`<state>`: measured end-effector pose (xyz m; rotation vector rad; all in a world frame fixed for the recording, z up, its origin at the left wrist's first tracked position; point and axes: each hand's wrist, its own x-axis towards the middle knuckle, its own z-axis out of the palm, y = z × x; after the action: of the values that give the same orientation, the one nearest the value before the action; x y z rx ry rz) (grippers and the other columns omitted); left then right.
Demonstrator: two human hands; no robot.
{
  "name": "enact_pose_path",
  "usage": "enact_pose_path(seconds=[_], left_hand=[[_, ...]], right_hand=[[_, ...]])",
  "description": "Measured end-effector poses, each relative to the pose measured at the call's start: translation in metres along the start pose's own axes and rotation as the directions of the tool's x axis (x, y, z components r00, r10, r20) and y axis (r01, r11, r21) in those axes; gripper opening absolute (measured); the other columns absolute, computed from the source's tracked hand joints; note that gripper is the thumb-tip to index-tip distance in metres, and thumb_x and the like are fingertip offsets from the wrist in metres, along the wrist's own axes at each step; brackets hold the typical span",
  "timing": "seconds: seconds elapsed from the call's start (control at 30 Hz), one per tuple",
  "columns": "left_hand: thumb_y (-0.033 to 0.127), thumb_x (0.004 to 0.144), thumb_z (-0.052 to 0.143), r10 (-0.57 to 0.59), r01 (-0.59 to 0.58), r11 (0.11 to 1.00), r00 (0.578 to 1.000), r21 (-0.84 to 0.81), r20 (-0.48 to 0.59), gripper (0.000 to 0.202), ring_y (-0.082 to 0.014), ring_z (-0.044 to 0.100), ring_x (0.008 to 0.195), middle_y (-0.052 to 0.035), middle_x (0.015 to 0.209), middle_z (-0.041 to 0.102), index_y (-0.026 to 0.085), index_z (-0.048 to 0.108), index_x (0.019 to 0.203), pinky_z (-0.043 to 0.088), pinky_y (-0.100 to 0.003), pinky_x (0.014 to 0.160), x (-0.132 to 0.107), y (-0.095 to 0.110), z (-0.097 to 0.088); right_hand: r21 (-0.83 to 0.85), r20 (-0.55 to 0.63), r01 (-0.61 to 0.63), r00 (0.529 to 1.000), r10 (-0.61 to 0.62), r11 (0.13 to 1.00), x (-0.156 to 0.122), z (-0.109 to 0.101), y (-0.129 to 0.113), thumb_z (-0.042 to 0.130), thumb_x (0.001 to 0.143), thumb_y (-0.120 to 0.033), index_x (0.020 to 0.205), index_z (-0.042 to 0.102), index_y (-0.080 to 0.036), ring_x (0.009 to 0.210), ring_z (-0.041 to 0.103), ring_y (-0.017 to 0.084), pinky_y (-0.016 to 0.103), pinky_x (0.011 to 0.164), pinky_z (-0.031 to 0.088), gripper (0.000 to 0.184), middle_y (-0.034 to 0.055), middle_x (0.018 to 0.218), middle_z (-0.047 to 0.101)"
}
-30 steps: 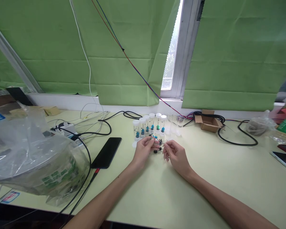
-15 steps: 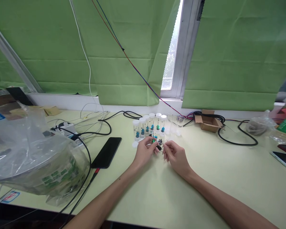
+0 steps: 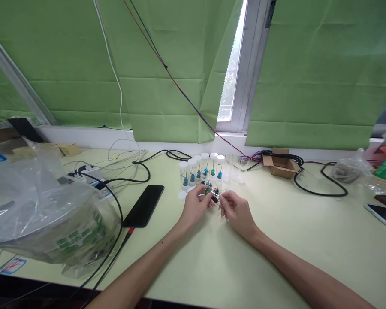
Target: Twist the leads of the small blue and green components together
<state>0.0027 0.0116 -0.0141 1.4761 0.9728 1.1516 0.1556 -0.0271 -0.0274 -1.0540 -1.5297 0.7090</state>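
My left hand (image 3: 194, 204) pinches a small green part (image 3: 207, 191), my right hand (image 3: 237, 208) a thin pale piece (image 3: 214, 193); a loosened pinch could drop either among the black parts (image 3: 215, 199).

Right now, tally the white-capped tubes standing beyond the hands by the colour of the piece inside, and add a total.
Tubes with a blue piece: 5
Tubes with a green piece: 1
Total: 6
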Motion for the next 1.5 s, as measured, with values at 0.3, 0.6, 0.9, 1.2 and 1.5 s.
enact_pose_path(seconds=[0.3,0.6,0.9,1.2,1.5], left_hand=[[0.037,0.081,0.066,0.024,-0.024,0.999,1.0,0.021,0.001,0.022,-0.0174,0.065,0.062,-0.0011,0.072,0.062,0.019,0.061,0.091,0.051,-0.029,0.061,-0.0008,0.0001,0.0006],[0.038,0.081,0.065,0.046,-0.046,0.998,0.999,0.034,-0.003,0.022,-0.0171,0.064,0.061,-0.0013,0.073,0.063,0.019,0.063,0.092,0.051,-0.029,0.06,-0.0017,0.0012,0.0003],[0.037,0.082,0.063,0.063,-0.063,0.994,0.998,0.084,-0.002,0.021,-0.0171,0.065,0.061,-0.0019,0.078,0.064,0.019,0.063,0.094,0.051,-0.029,0.06,-0.0026,0.0033,0.0006],[0.036,0.083,0.062,0.066,-0.066,0.992,0.998,0.111,0.004,0.019,-0.018,0.065,0.061,-0.001,0.072,0.064,0.02,0.063,0.093,0.05,-0.029,0.06,-0.0038,0.0046,0.0001],[0.033,0.084,0.06,0.081,-0.083,0.988,0.997,0.134,0.016,0.017,-0.0181,0.065,0.061,-0.0008,0.07,0.063,0.02,0.062,0.094,0.051,-0.029,0.06,-0.0042,0.0057,0.0008]], right_hand=[[-0.015,0.006,0.011,1.0,-0.011,1.0,-0.0004,-0.0001,-0.0017,0.051,0.095,-0.048,0.08,0.055,-0.021,0.047,0.053,0.012,0.025,0.046,0.043,0.032,-0.001,0.063,0.057],[-0.027,0.004,0.019,1.0,-0.019,0.999,0.0,-0.0001,-0.0023,0.05,0.095,-0.049,0.079,0.055,-0.021,0.046,0.053,0.012,0.025,0.046,0.044,0.032,-0.0009,0.062,0.057],[-0.019,0.001,0.016,1.0,-0.016,1.0,-0.0009,0.0002,-0.0019,0.05,0.095,-0.049,0.079,0.055,-0.021,0.046,0.053,0.012,0.025,0.046,0.043,0.032,-0.0011,0.062,0.057],[-0.012,0.004,0.018,1.0,-0.018,1.0,-0.0003,0.0003,-0.0023,0.051,0.094,-0.051,0.078,0.055,-0.021,0.046,0.053,0.012,0.025,0.045,0.044,0.034,-0.0011,0.061,0.057],[0.007,0.009,0.009,1.0,-0.009,1.0,-0.0008,0.0005,-0.0023,0.051,0.094,-0.049,0.079,0.055,-0.021,0.046,0.052,0.012,0.025,0.045,0.043,0.032,-0.0011,0.061,0.056]])
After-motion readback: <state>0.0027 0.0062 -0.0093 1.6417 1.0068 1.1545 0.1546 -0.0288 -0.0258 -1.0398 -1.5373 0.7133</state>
